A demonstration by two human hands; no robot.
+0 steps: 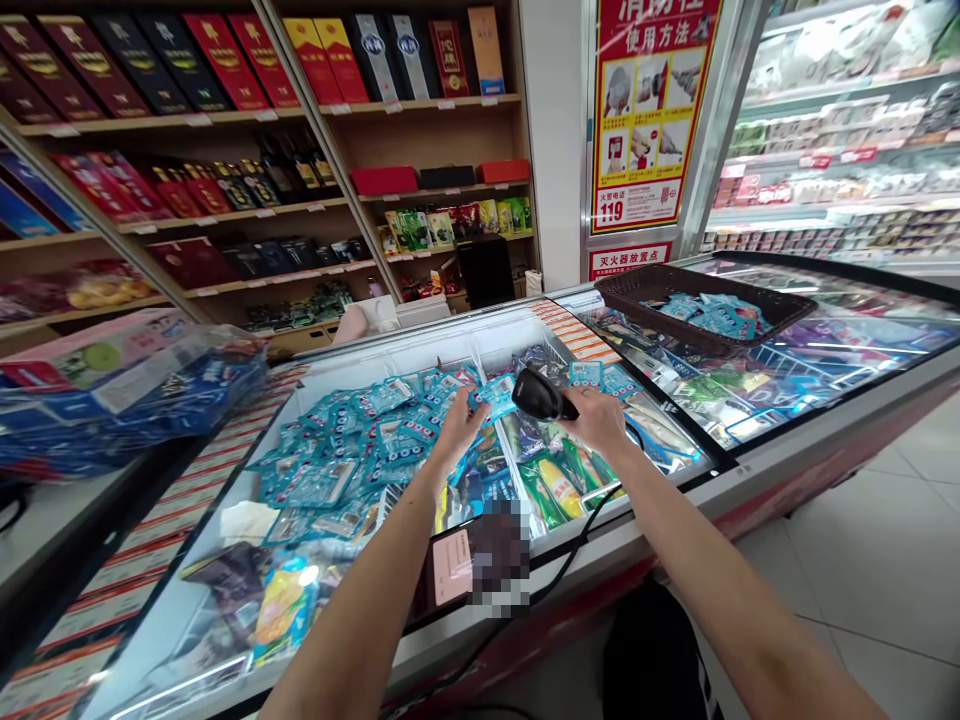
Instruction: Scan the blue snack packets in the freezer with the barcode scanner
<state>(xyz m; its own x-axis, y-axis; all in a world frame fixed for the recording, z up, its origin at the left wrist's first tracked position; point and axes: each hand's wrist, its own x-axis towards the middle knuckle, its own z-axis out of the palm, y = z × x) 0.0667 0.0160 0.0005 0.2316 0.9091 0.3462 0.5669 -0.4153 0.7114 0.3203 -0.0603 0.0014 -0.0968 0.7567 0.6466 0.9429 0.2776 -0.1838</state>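
Note:
My left hand (457, 425) pinches a small light-blue packet (496, 397) above the chest freezer. In my right hand (600, 420) is a black handheld barcode scanner (534, 394), its head close to that packet and pointing left toward it. A black cable (581, 540) runs from the scanner down past the freezer's front edge. Below and to the left of my left hand spreads a heap of similar blue packets (330, 440). A few more blue packets (586, 374) lie just beyond my right hand. The print on the held packet is too small to read.
A phone-like device (451, 565), partly blurred out, lies on the front edge. A brown basket (787, 300) with blue packets rests on the freezer to the right. Plastic-wrapped packs (127, 400) stand at left. Behind are shelves of boxes (202, 60) and a refrigerated display (832, 150).

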